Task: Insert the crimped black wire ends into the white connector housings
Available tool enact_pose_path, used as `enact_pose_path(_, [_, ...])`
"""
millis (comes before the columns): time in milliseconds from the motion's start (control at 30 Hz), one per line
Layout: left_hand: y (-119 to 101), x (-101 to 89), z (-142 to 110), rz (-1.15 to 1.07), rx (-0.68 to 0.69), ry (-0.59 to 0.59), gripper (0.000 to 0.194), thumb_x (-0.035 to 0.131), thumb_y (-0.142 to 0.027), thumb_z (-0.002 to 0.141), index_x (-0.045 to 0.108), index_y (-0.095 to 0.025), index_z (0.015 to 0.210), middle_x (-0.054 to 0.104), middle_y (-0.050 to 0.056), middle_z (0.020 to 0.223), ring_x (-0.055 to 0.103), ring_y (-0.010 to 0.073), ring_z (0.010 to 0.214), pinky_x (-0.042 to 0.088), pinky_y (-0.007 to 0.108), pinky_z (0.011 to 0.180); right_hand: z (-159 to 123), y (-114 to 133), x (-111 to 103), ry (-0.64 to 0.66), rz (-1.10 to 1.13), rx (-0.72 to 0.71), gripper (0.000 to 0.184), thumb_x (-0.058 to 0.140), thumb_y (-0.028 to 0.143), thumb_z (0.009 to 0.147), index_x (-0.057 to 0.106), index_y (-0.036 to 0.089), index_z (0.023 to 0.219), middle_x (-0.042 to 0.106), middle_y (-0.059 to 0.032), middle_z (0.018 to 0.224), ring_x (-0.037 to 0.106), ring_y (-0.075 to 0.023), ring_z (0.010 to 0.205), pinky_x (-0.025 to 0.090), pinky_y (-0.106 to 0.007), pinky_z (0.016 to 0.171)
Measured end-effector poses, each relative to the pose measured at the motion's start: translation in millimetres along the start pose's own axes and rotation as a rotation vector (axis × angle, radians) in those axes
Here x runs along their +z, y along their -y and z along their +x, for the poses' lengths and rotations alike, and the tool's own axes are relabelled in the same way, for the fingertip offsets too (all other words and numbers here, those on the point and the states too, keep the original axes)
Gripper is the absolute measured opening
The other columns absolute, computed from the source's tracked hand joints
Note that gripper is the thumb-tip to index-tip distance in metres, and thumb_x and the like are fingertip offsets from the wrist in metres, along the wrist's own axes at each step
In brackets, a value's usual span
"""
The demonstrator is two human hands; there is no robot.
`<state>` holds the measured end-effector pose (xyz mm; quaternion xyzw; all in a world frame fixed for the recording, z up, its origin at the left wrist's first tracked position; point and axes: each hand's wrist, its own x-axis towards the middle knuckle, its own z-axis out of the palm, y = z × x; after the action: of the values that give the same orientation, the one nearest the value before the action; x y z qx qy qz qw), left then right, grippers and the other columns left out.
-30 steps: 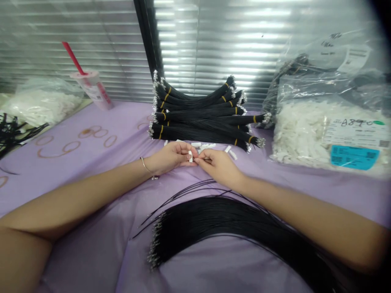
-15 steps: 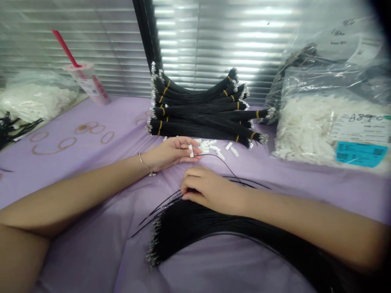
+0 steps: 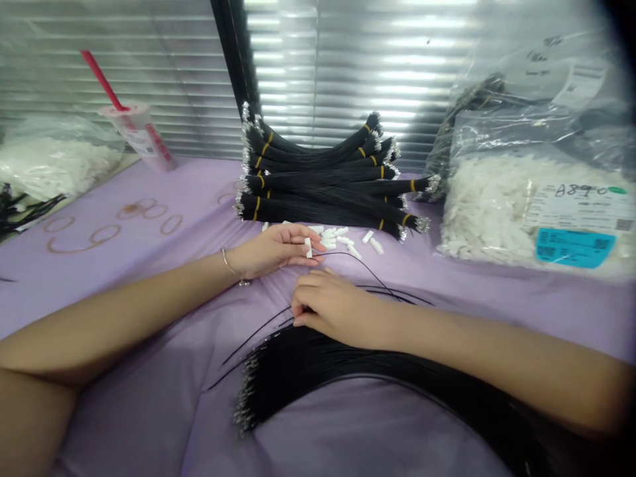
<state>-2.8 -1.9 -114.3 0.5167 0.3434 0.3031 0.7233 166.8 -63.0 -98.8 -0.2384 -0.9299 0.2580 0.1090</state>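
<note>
My left hand (image 3: 278,250) rests on the purple cloth and pinches a small white connector (image 3: 309,247) with a thin black wire (image 3: 362,265) running out of it to the right. Just below it, my right hand (image 3: 330,306) lies with curled fingers on the top of a loose fan of black wires (image 3: 318,361), its fingertips pressed on a few strands. Several loose white connectors (image 3: 348,238) lie just beyond my left hand. Behind them stands a stack of banded black wire bundles (image 3: 322,185).
A clear bag of white connectors (image 3: 527,218) with a blue label sits at the right. A plastic cup with a red straw (image 3: 136,129) and another bag of white parts (image 3: 50,162) stand at the far left. Rubber bands (image 3: 99,232) lie on the cloth.
My right hand left the connector at my left hand and dropped down onto the loose wire fan, where it now stays. The left hand keeps the connector with its wire.
</note>
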Motion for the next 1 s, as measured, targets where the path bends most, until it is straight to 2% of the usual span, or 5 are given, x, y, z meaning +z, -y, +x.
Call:
enact_pose_path(100, [-1,2.2,-1,0.014,0.0,0.006,0.016,0.06,-0.011,0.078,0.06,-0.01,0.094,0.065,0.007,0.099,0.064,0.0128,0.091,0.052,0.027,0.087,-1,-2,1,-0.085,0.105,0.078,0.006,0.053,0.015,0.084,0.054,0.014,0.078,0.059,-0.0043,0.084,0.051,-0.0147,0.082,0.041,-0.03,0.079])
enact_pose_path(233, [-3,4.5,-2,0.028,-0.018,0.012,0.016,0.058,-0.009,0.079,0.059,-0.009,0.095,0.066,0.006,0.089,0.065,0.0094,0.079,0.053,0.019,0.074,-2,-11,-6,-0.253,0.26,0.197,0.004,0.048,0.015,0.084,0.051,0.016,0.081,0.056,0.0014,0.07,0.049,-0.0096,0.063,0.038,-0.023,0.06])
enact_pose_path(433, [-1,1.7,0,-0.081,-0.013,0.034,0.019,0.06,-0.004,0.076,0.058,-0.01,0.093,0.067,0.006,0.09,0.065,0.0119,0.087,0.054,0.026,0.084,-5,-36,-26,-0.494,0.232,0.293,0.014,0.049,0.022,0.082,0.055,0.015,0.071,0.052,0.0024,0.063,0.042,-0.0079,0.056,0.033,-0.021,0.053])
enact_pose_path(567, [-1,1.1,0,-0.084,-0.037,0.009,0.017,0.058,-0.003,0.077,0.058,-0.009,0.093,0.066,0.007,0.091,0.065,0.0139,0.09,0.054,0.026,0.083,-5,-50,-29,-0.478,0.261,0.395,0.018,0.052,0.026,0.079,0.053,0.015,0.065,0.048,0.003,0.058,0.039,-0.0076,0.053,0.029,-0.021,0.05])
enact_pose_path(1000, [-4,-2.6,0,-0.23,-0.061,-0.108,0.026,0.051,0.002,0.076,0.056,-0.011,0.098,0.066,0.01,0.096,0.067,0.0151,0.078,0.055,0.027,0.076,0,-63,-32,-0.536,0.553,0.46,0.016,0.053,0.019,0.072,0.045,0.016,0.058,0.037,0.0069,0.046,0.031,-0.004,0.04,0.022,-0.02,0.04])
